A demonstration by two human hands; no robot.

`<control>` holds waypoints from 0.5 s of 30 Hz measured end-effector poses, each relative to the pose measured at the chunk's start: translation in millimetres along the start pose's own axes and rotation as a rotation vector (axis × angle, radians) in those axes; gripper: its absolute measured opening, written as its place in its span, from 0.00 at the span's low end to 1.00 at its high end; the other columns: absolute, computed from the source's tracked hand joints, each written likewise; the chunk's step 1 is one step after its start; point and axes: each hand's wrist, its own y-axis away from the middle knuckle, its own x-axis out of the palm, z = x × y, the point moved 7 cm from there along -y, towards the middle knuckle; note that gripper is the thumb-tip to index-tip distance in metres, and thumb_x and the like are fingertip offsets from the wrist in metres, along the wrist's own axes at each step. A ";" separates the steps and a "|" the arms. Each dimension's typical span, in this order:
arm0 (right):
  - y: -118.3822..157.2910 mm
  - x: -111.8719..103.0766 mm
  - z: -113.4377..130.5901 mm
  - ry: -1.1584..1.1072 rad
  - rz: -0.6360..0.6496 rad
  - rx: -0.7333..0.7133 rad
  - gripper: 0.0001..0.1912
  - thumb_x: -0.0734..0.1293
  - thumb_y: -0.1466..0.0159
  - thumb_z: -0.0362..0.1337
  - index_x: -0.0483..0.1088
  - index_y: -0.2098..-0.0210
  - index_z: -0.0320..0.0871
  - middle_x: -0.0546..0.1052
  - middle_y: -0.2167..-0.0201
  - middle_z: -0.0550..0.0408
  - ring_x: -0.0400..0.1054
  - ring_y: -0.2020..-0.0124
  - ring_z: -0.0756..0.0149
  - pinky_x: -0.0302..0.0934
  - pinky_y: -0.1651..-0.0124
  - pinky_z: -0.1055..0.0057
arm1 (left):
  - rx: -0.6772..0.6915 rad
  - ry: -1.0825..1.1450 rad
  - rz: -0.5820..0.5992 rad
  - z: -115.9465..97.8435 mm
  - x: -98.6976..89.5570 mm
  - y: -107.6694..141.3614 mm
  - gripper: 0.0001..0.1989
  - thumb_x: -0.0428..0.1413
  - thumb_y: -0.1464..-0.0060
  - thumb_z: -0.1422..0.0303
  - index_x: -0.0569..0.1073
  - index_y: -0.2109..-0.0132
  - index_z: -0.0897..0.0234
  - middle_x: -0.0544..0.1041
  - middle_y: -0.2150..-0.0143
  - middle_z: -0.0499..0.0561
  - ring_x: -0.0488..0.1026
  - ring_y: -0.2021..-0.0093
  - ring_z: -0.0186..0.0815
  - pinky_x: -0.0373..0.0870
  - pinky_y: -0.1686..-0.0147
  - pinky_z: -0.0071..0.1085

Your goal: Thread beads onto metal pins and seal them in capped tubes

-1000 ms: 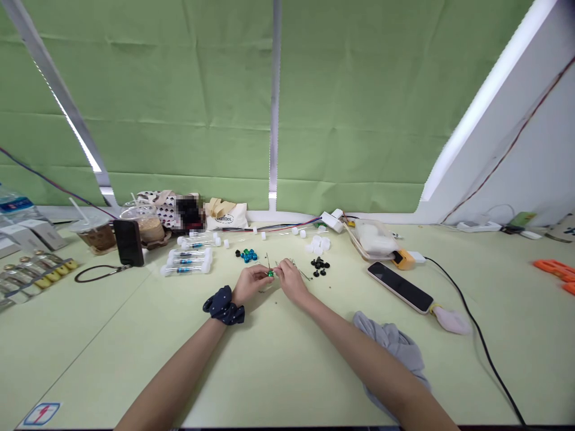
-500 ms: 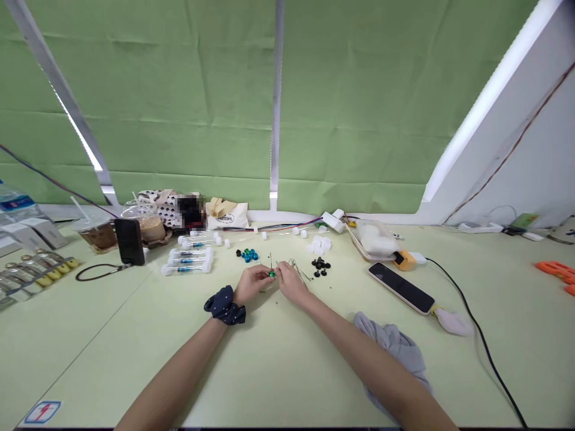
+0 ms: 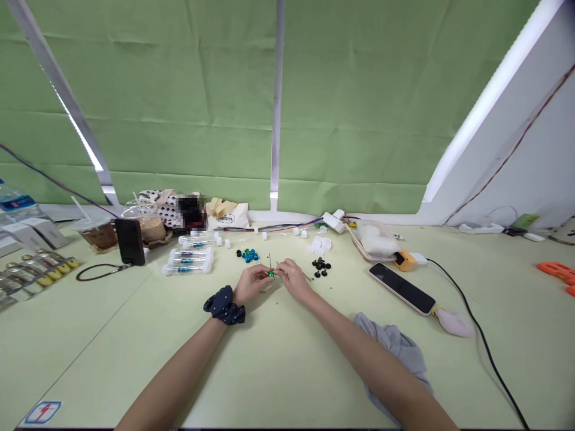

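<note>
Between the fingertips of both hands is a small shiny green bead, with a thin dark stem standing up from it. My left hand, with a dark dotted scrunchie at its wrist, pinches the bead from the left. The fingers of my right hand are closed at the bead's right side; whatever they pinch there is too small to make out. Thin wire pieces lie partly hidden behind the right hand. Shiny blue beads are grouped just beyond the left hand.
Black caps and white caps lie right of the hands. Capped clear tubes lie left. Farther left stand a propped phone and drink cups. Rightward are another phone, a black cable and grey cloth.
My right hand's fingers have shifted slightly and curled differently beside the green bead. The left hand stays in place with the bead and stem.
</note>
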 end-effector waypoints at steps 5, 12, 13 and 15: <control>0.6 5.6 -1.1 0.008 -0.058 0.024 0.09 0.53 0.35 0.33 0.62 0.67 0.44 0.62 0.64 0.53 0.61 0.66 0.67 0.58 0.63 0.69 | -0.007 0.005 -0.006 -2.7 0.6 -0.8 0.16 0.61 0.56 0.62 0.75 0.63 0.69 0.76 0.65 0.55 0.72 0.68 0.36 0.68 0.66 0.31; 1.6 -1.0 -6.1 -0.038 -0.134 0.047 0.05 0.54 0.37 0.33 0.59 0.69 0.44 0.62 0.62 0.51 0.62 0.64 0.65 0.60 0.60 0.66 | -0.019 0.010 -0.013 -2.1 0.4 0.2 0.16 0.62 0.57 0.61 0.75 0.63 0.69 0.76 0.66 0.55 0.72 0.69 0.36 0.68 0.67 0.32; 2.1 -2.7 -5.5 -0.037 -0.136 0.052 0.06 0.54 0.37 0.34 0.59 0.69 0.44 0.62 0.61 0.51 0.62 0.65 0.66 0.60 0.60 0.67 | -0.016 0.009 -0.009 -2.6 0.6 0.6 0.16 0.62 0.57 0.61 0.75 0.64 0.68 0.76 0.66 0.55 0.72 0.69 0.36 0.68 0.67 0.32; 3.4 -6.4 -3.4 -0.022 -0.140 0.066 0.07 0.55 0.36 0.35 0.61 0.69 0.44 0.62 0.58 0.50 0.63 0.67 0.68 0.60 0.62 0.68 | -0.020 0.007 -0.002 -3.2 1.1 1.2 0.15 0.62 0.57 0.61 0.75 0.64 0.68 0.76 0.66 0.54 0.72 0.69 0.35 0.69 0.67 0.31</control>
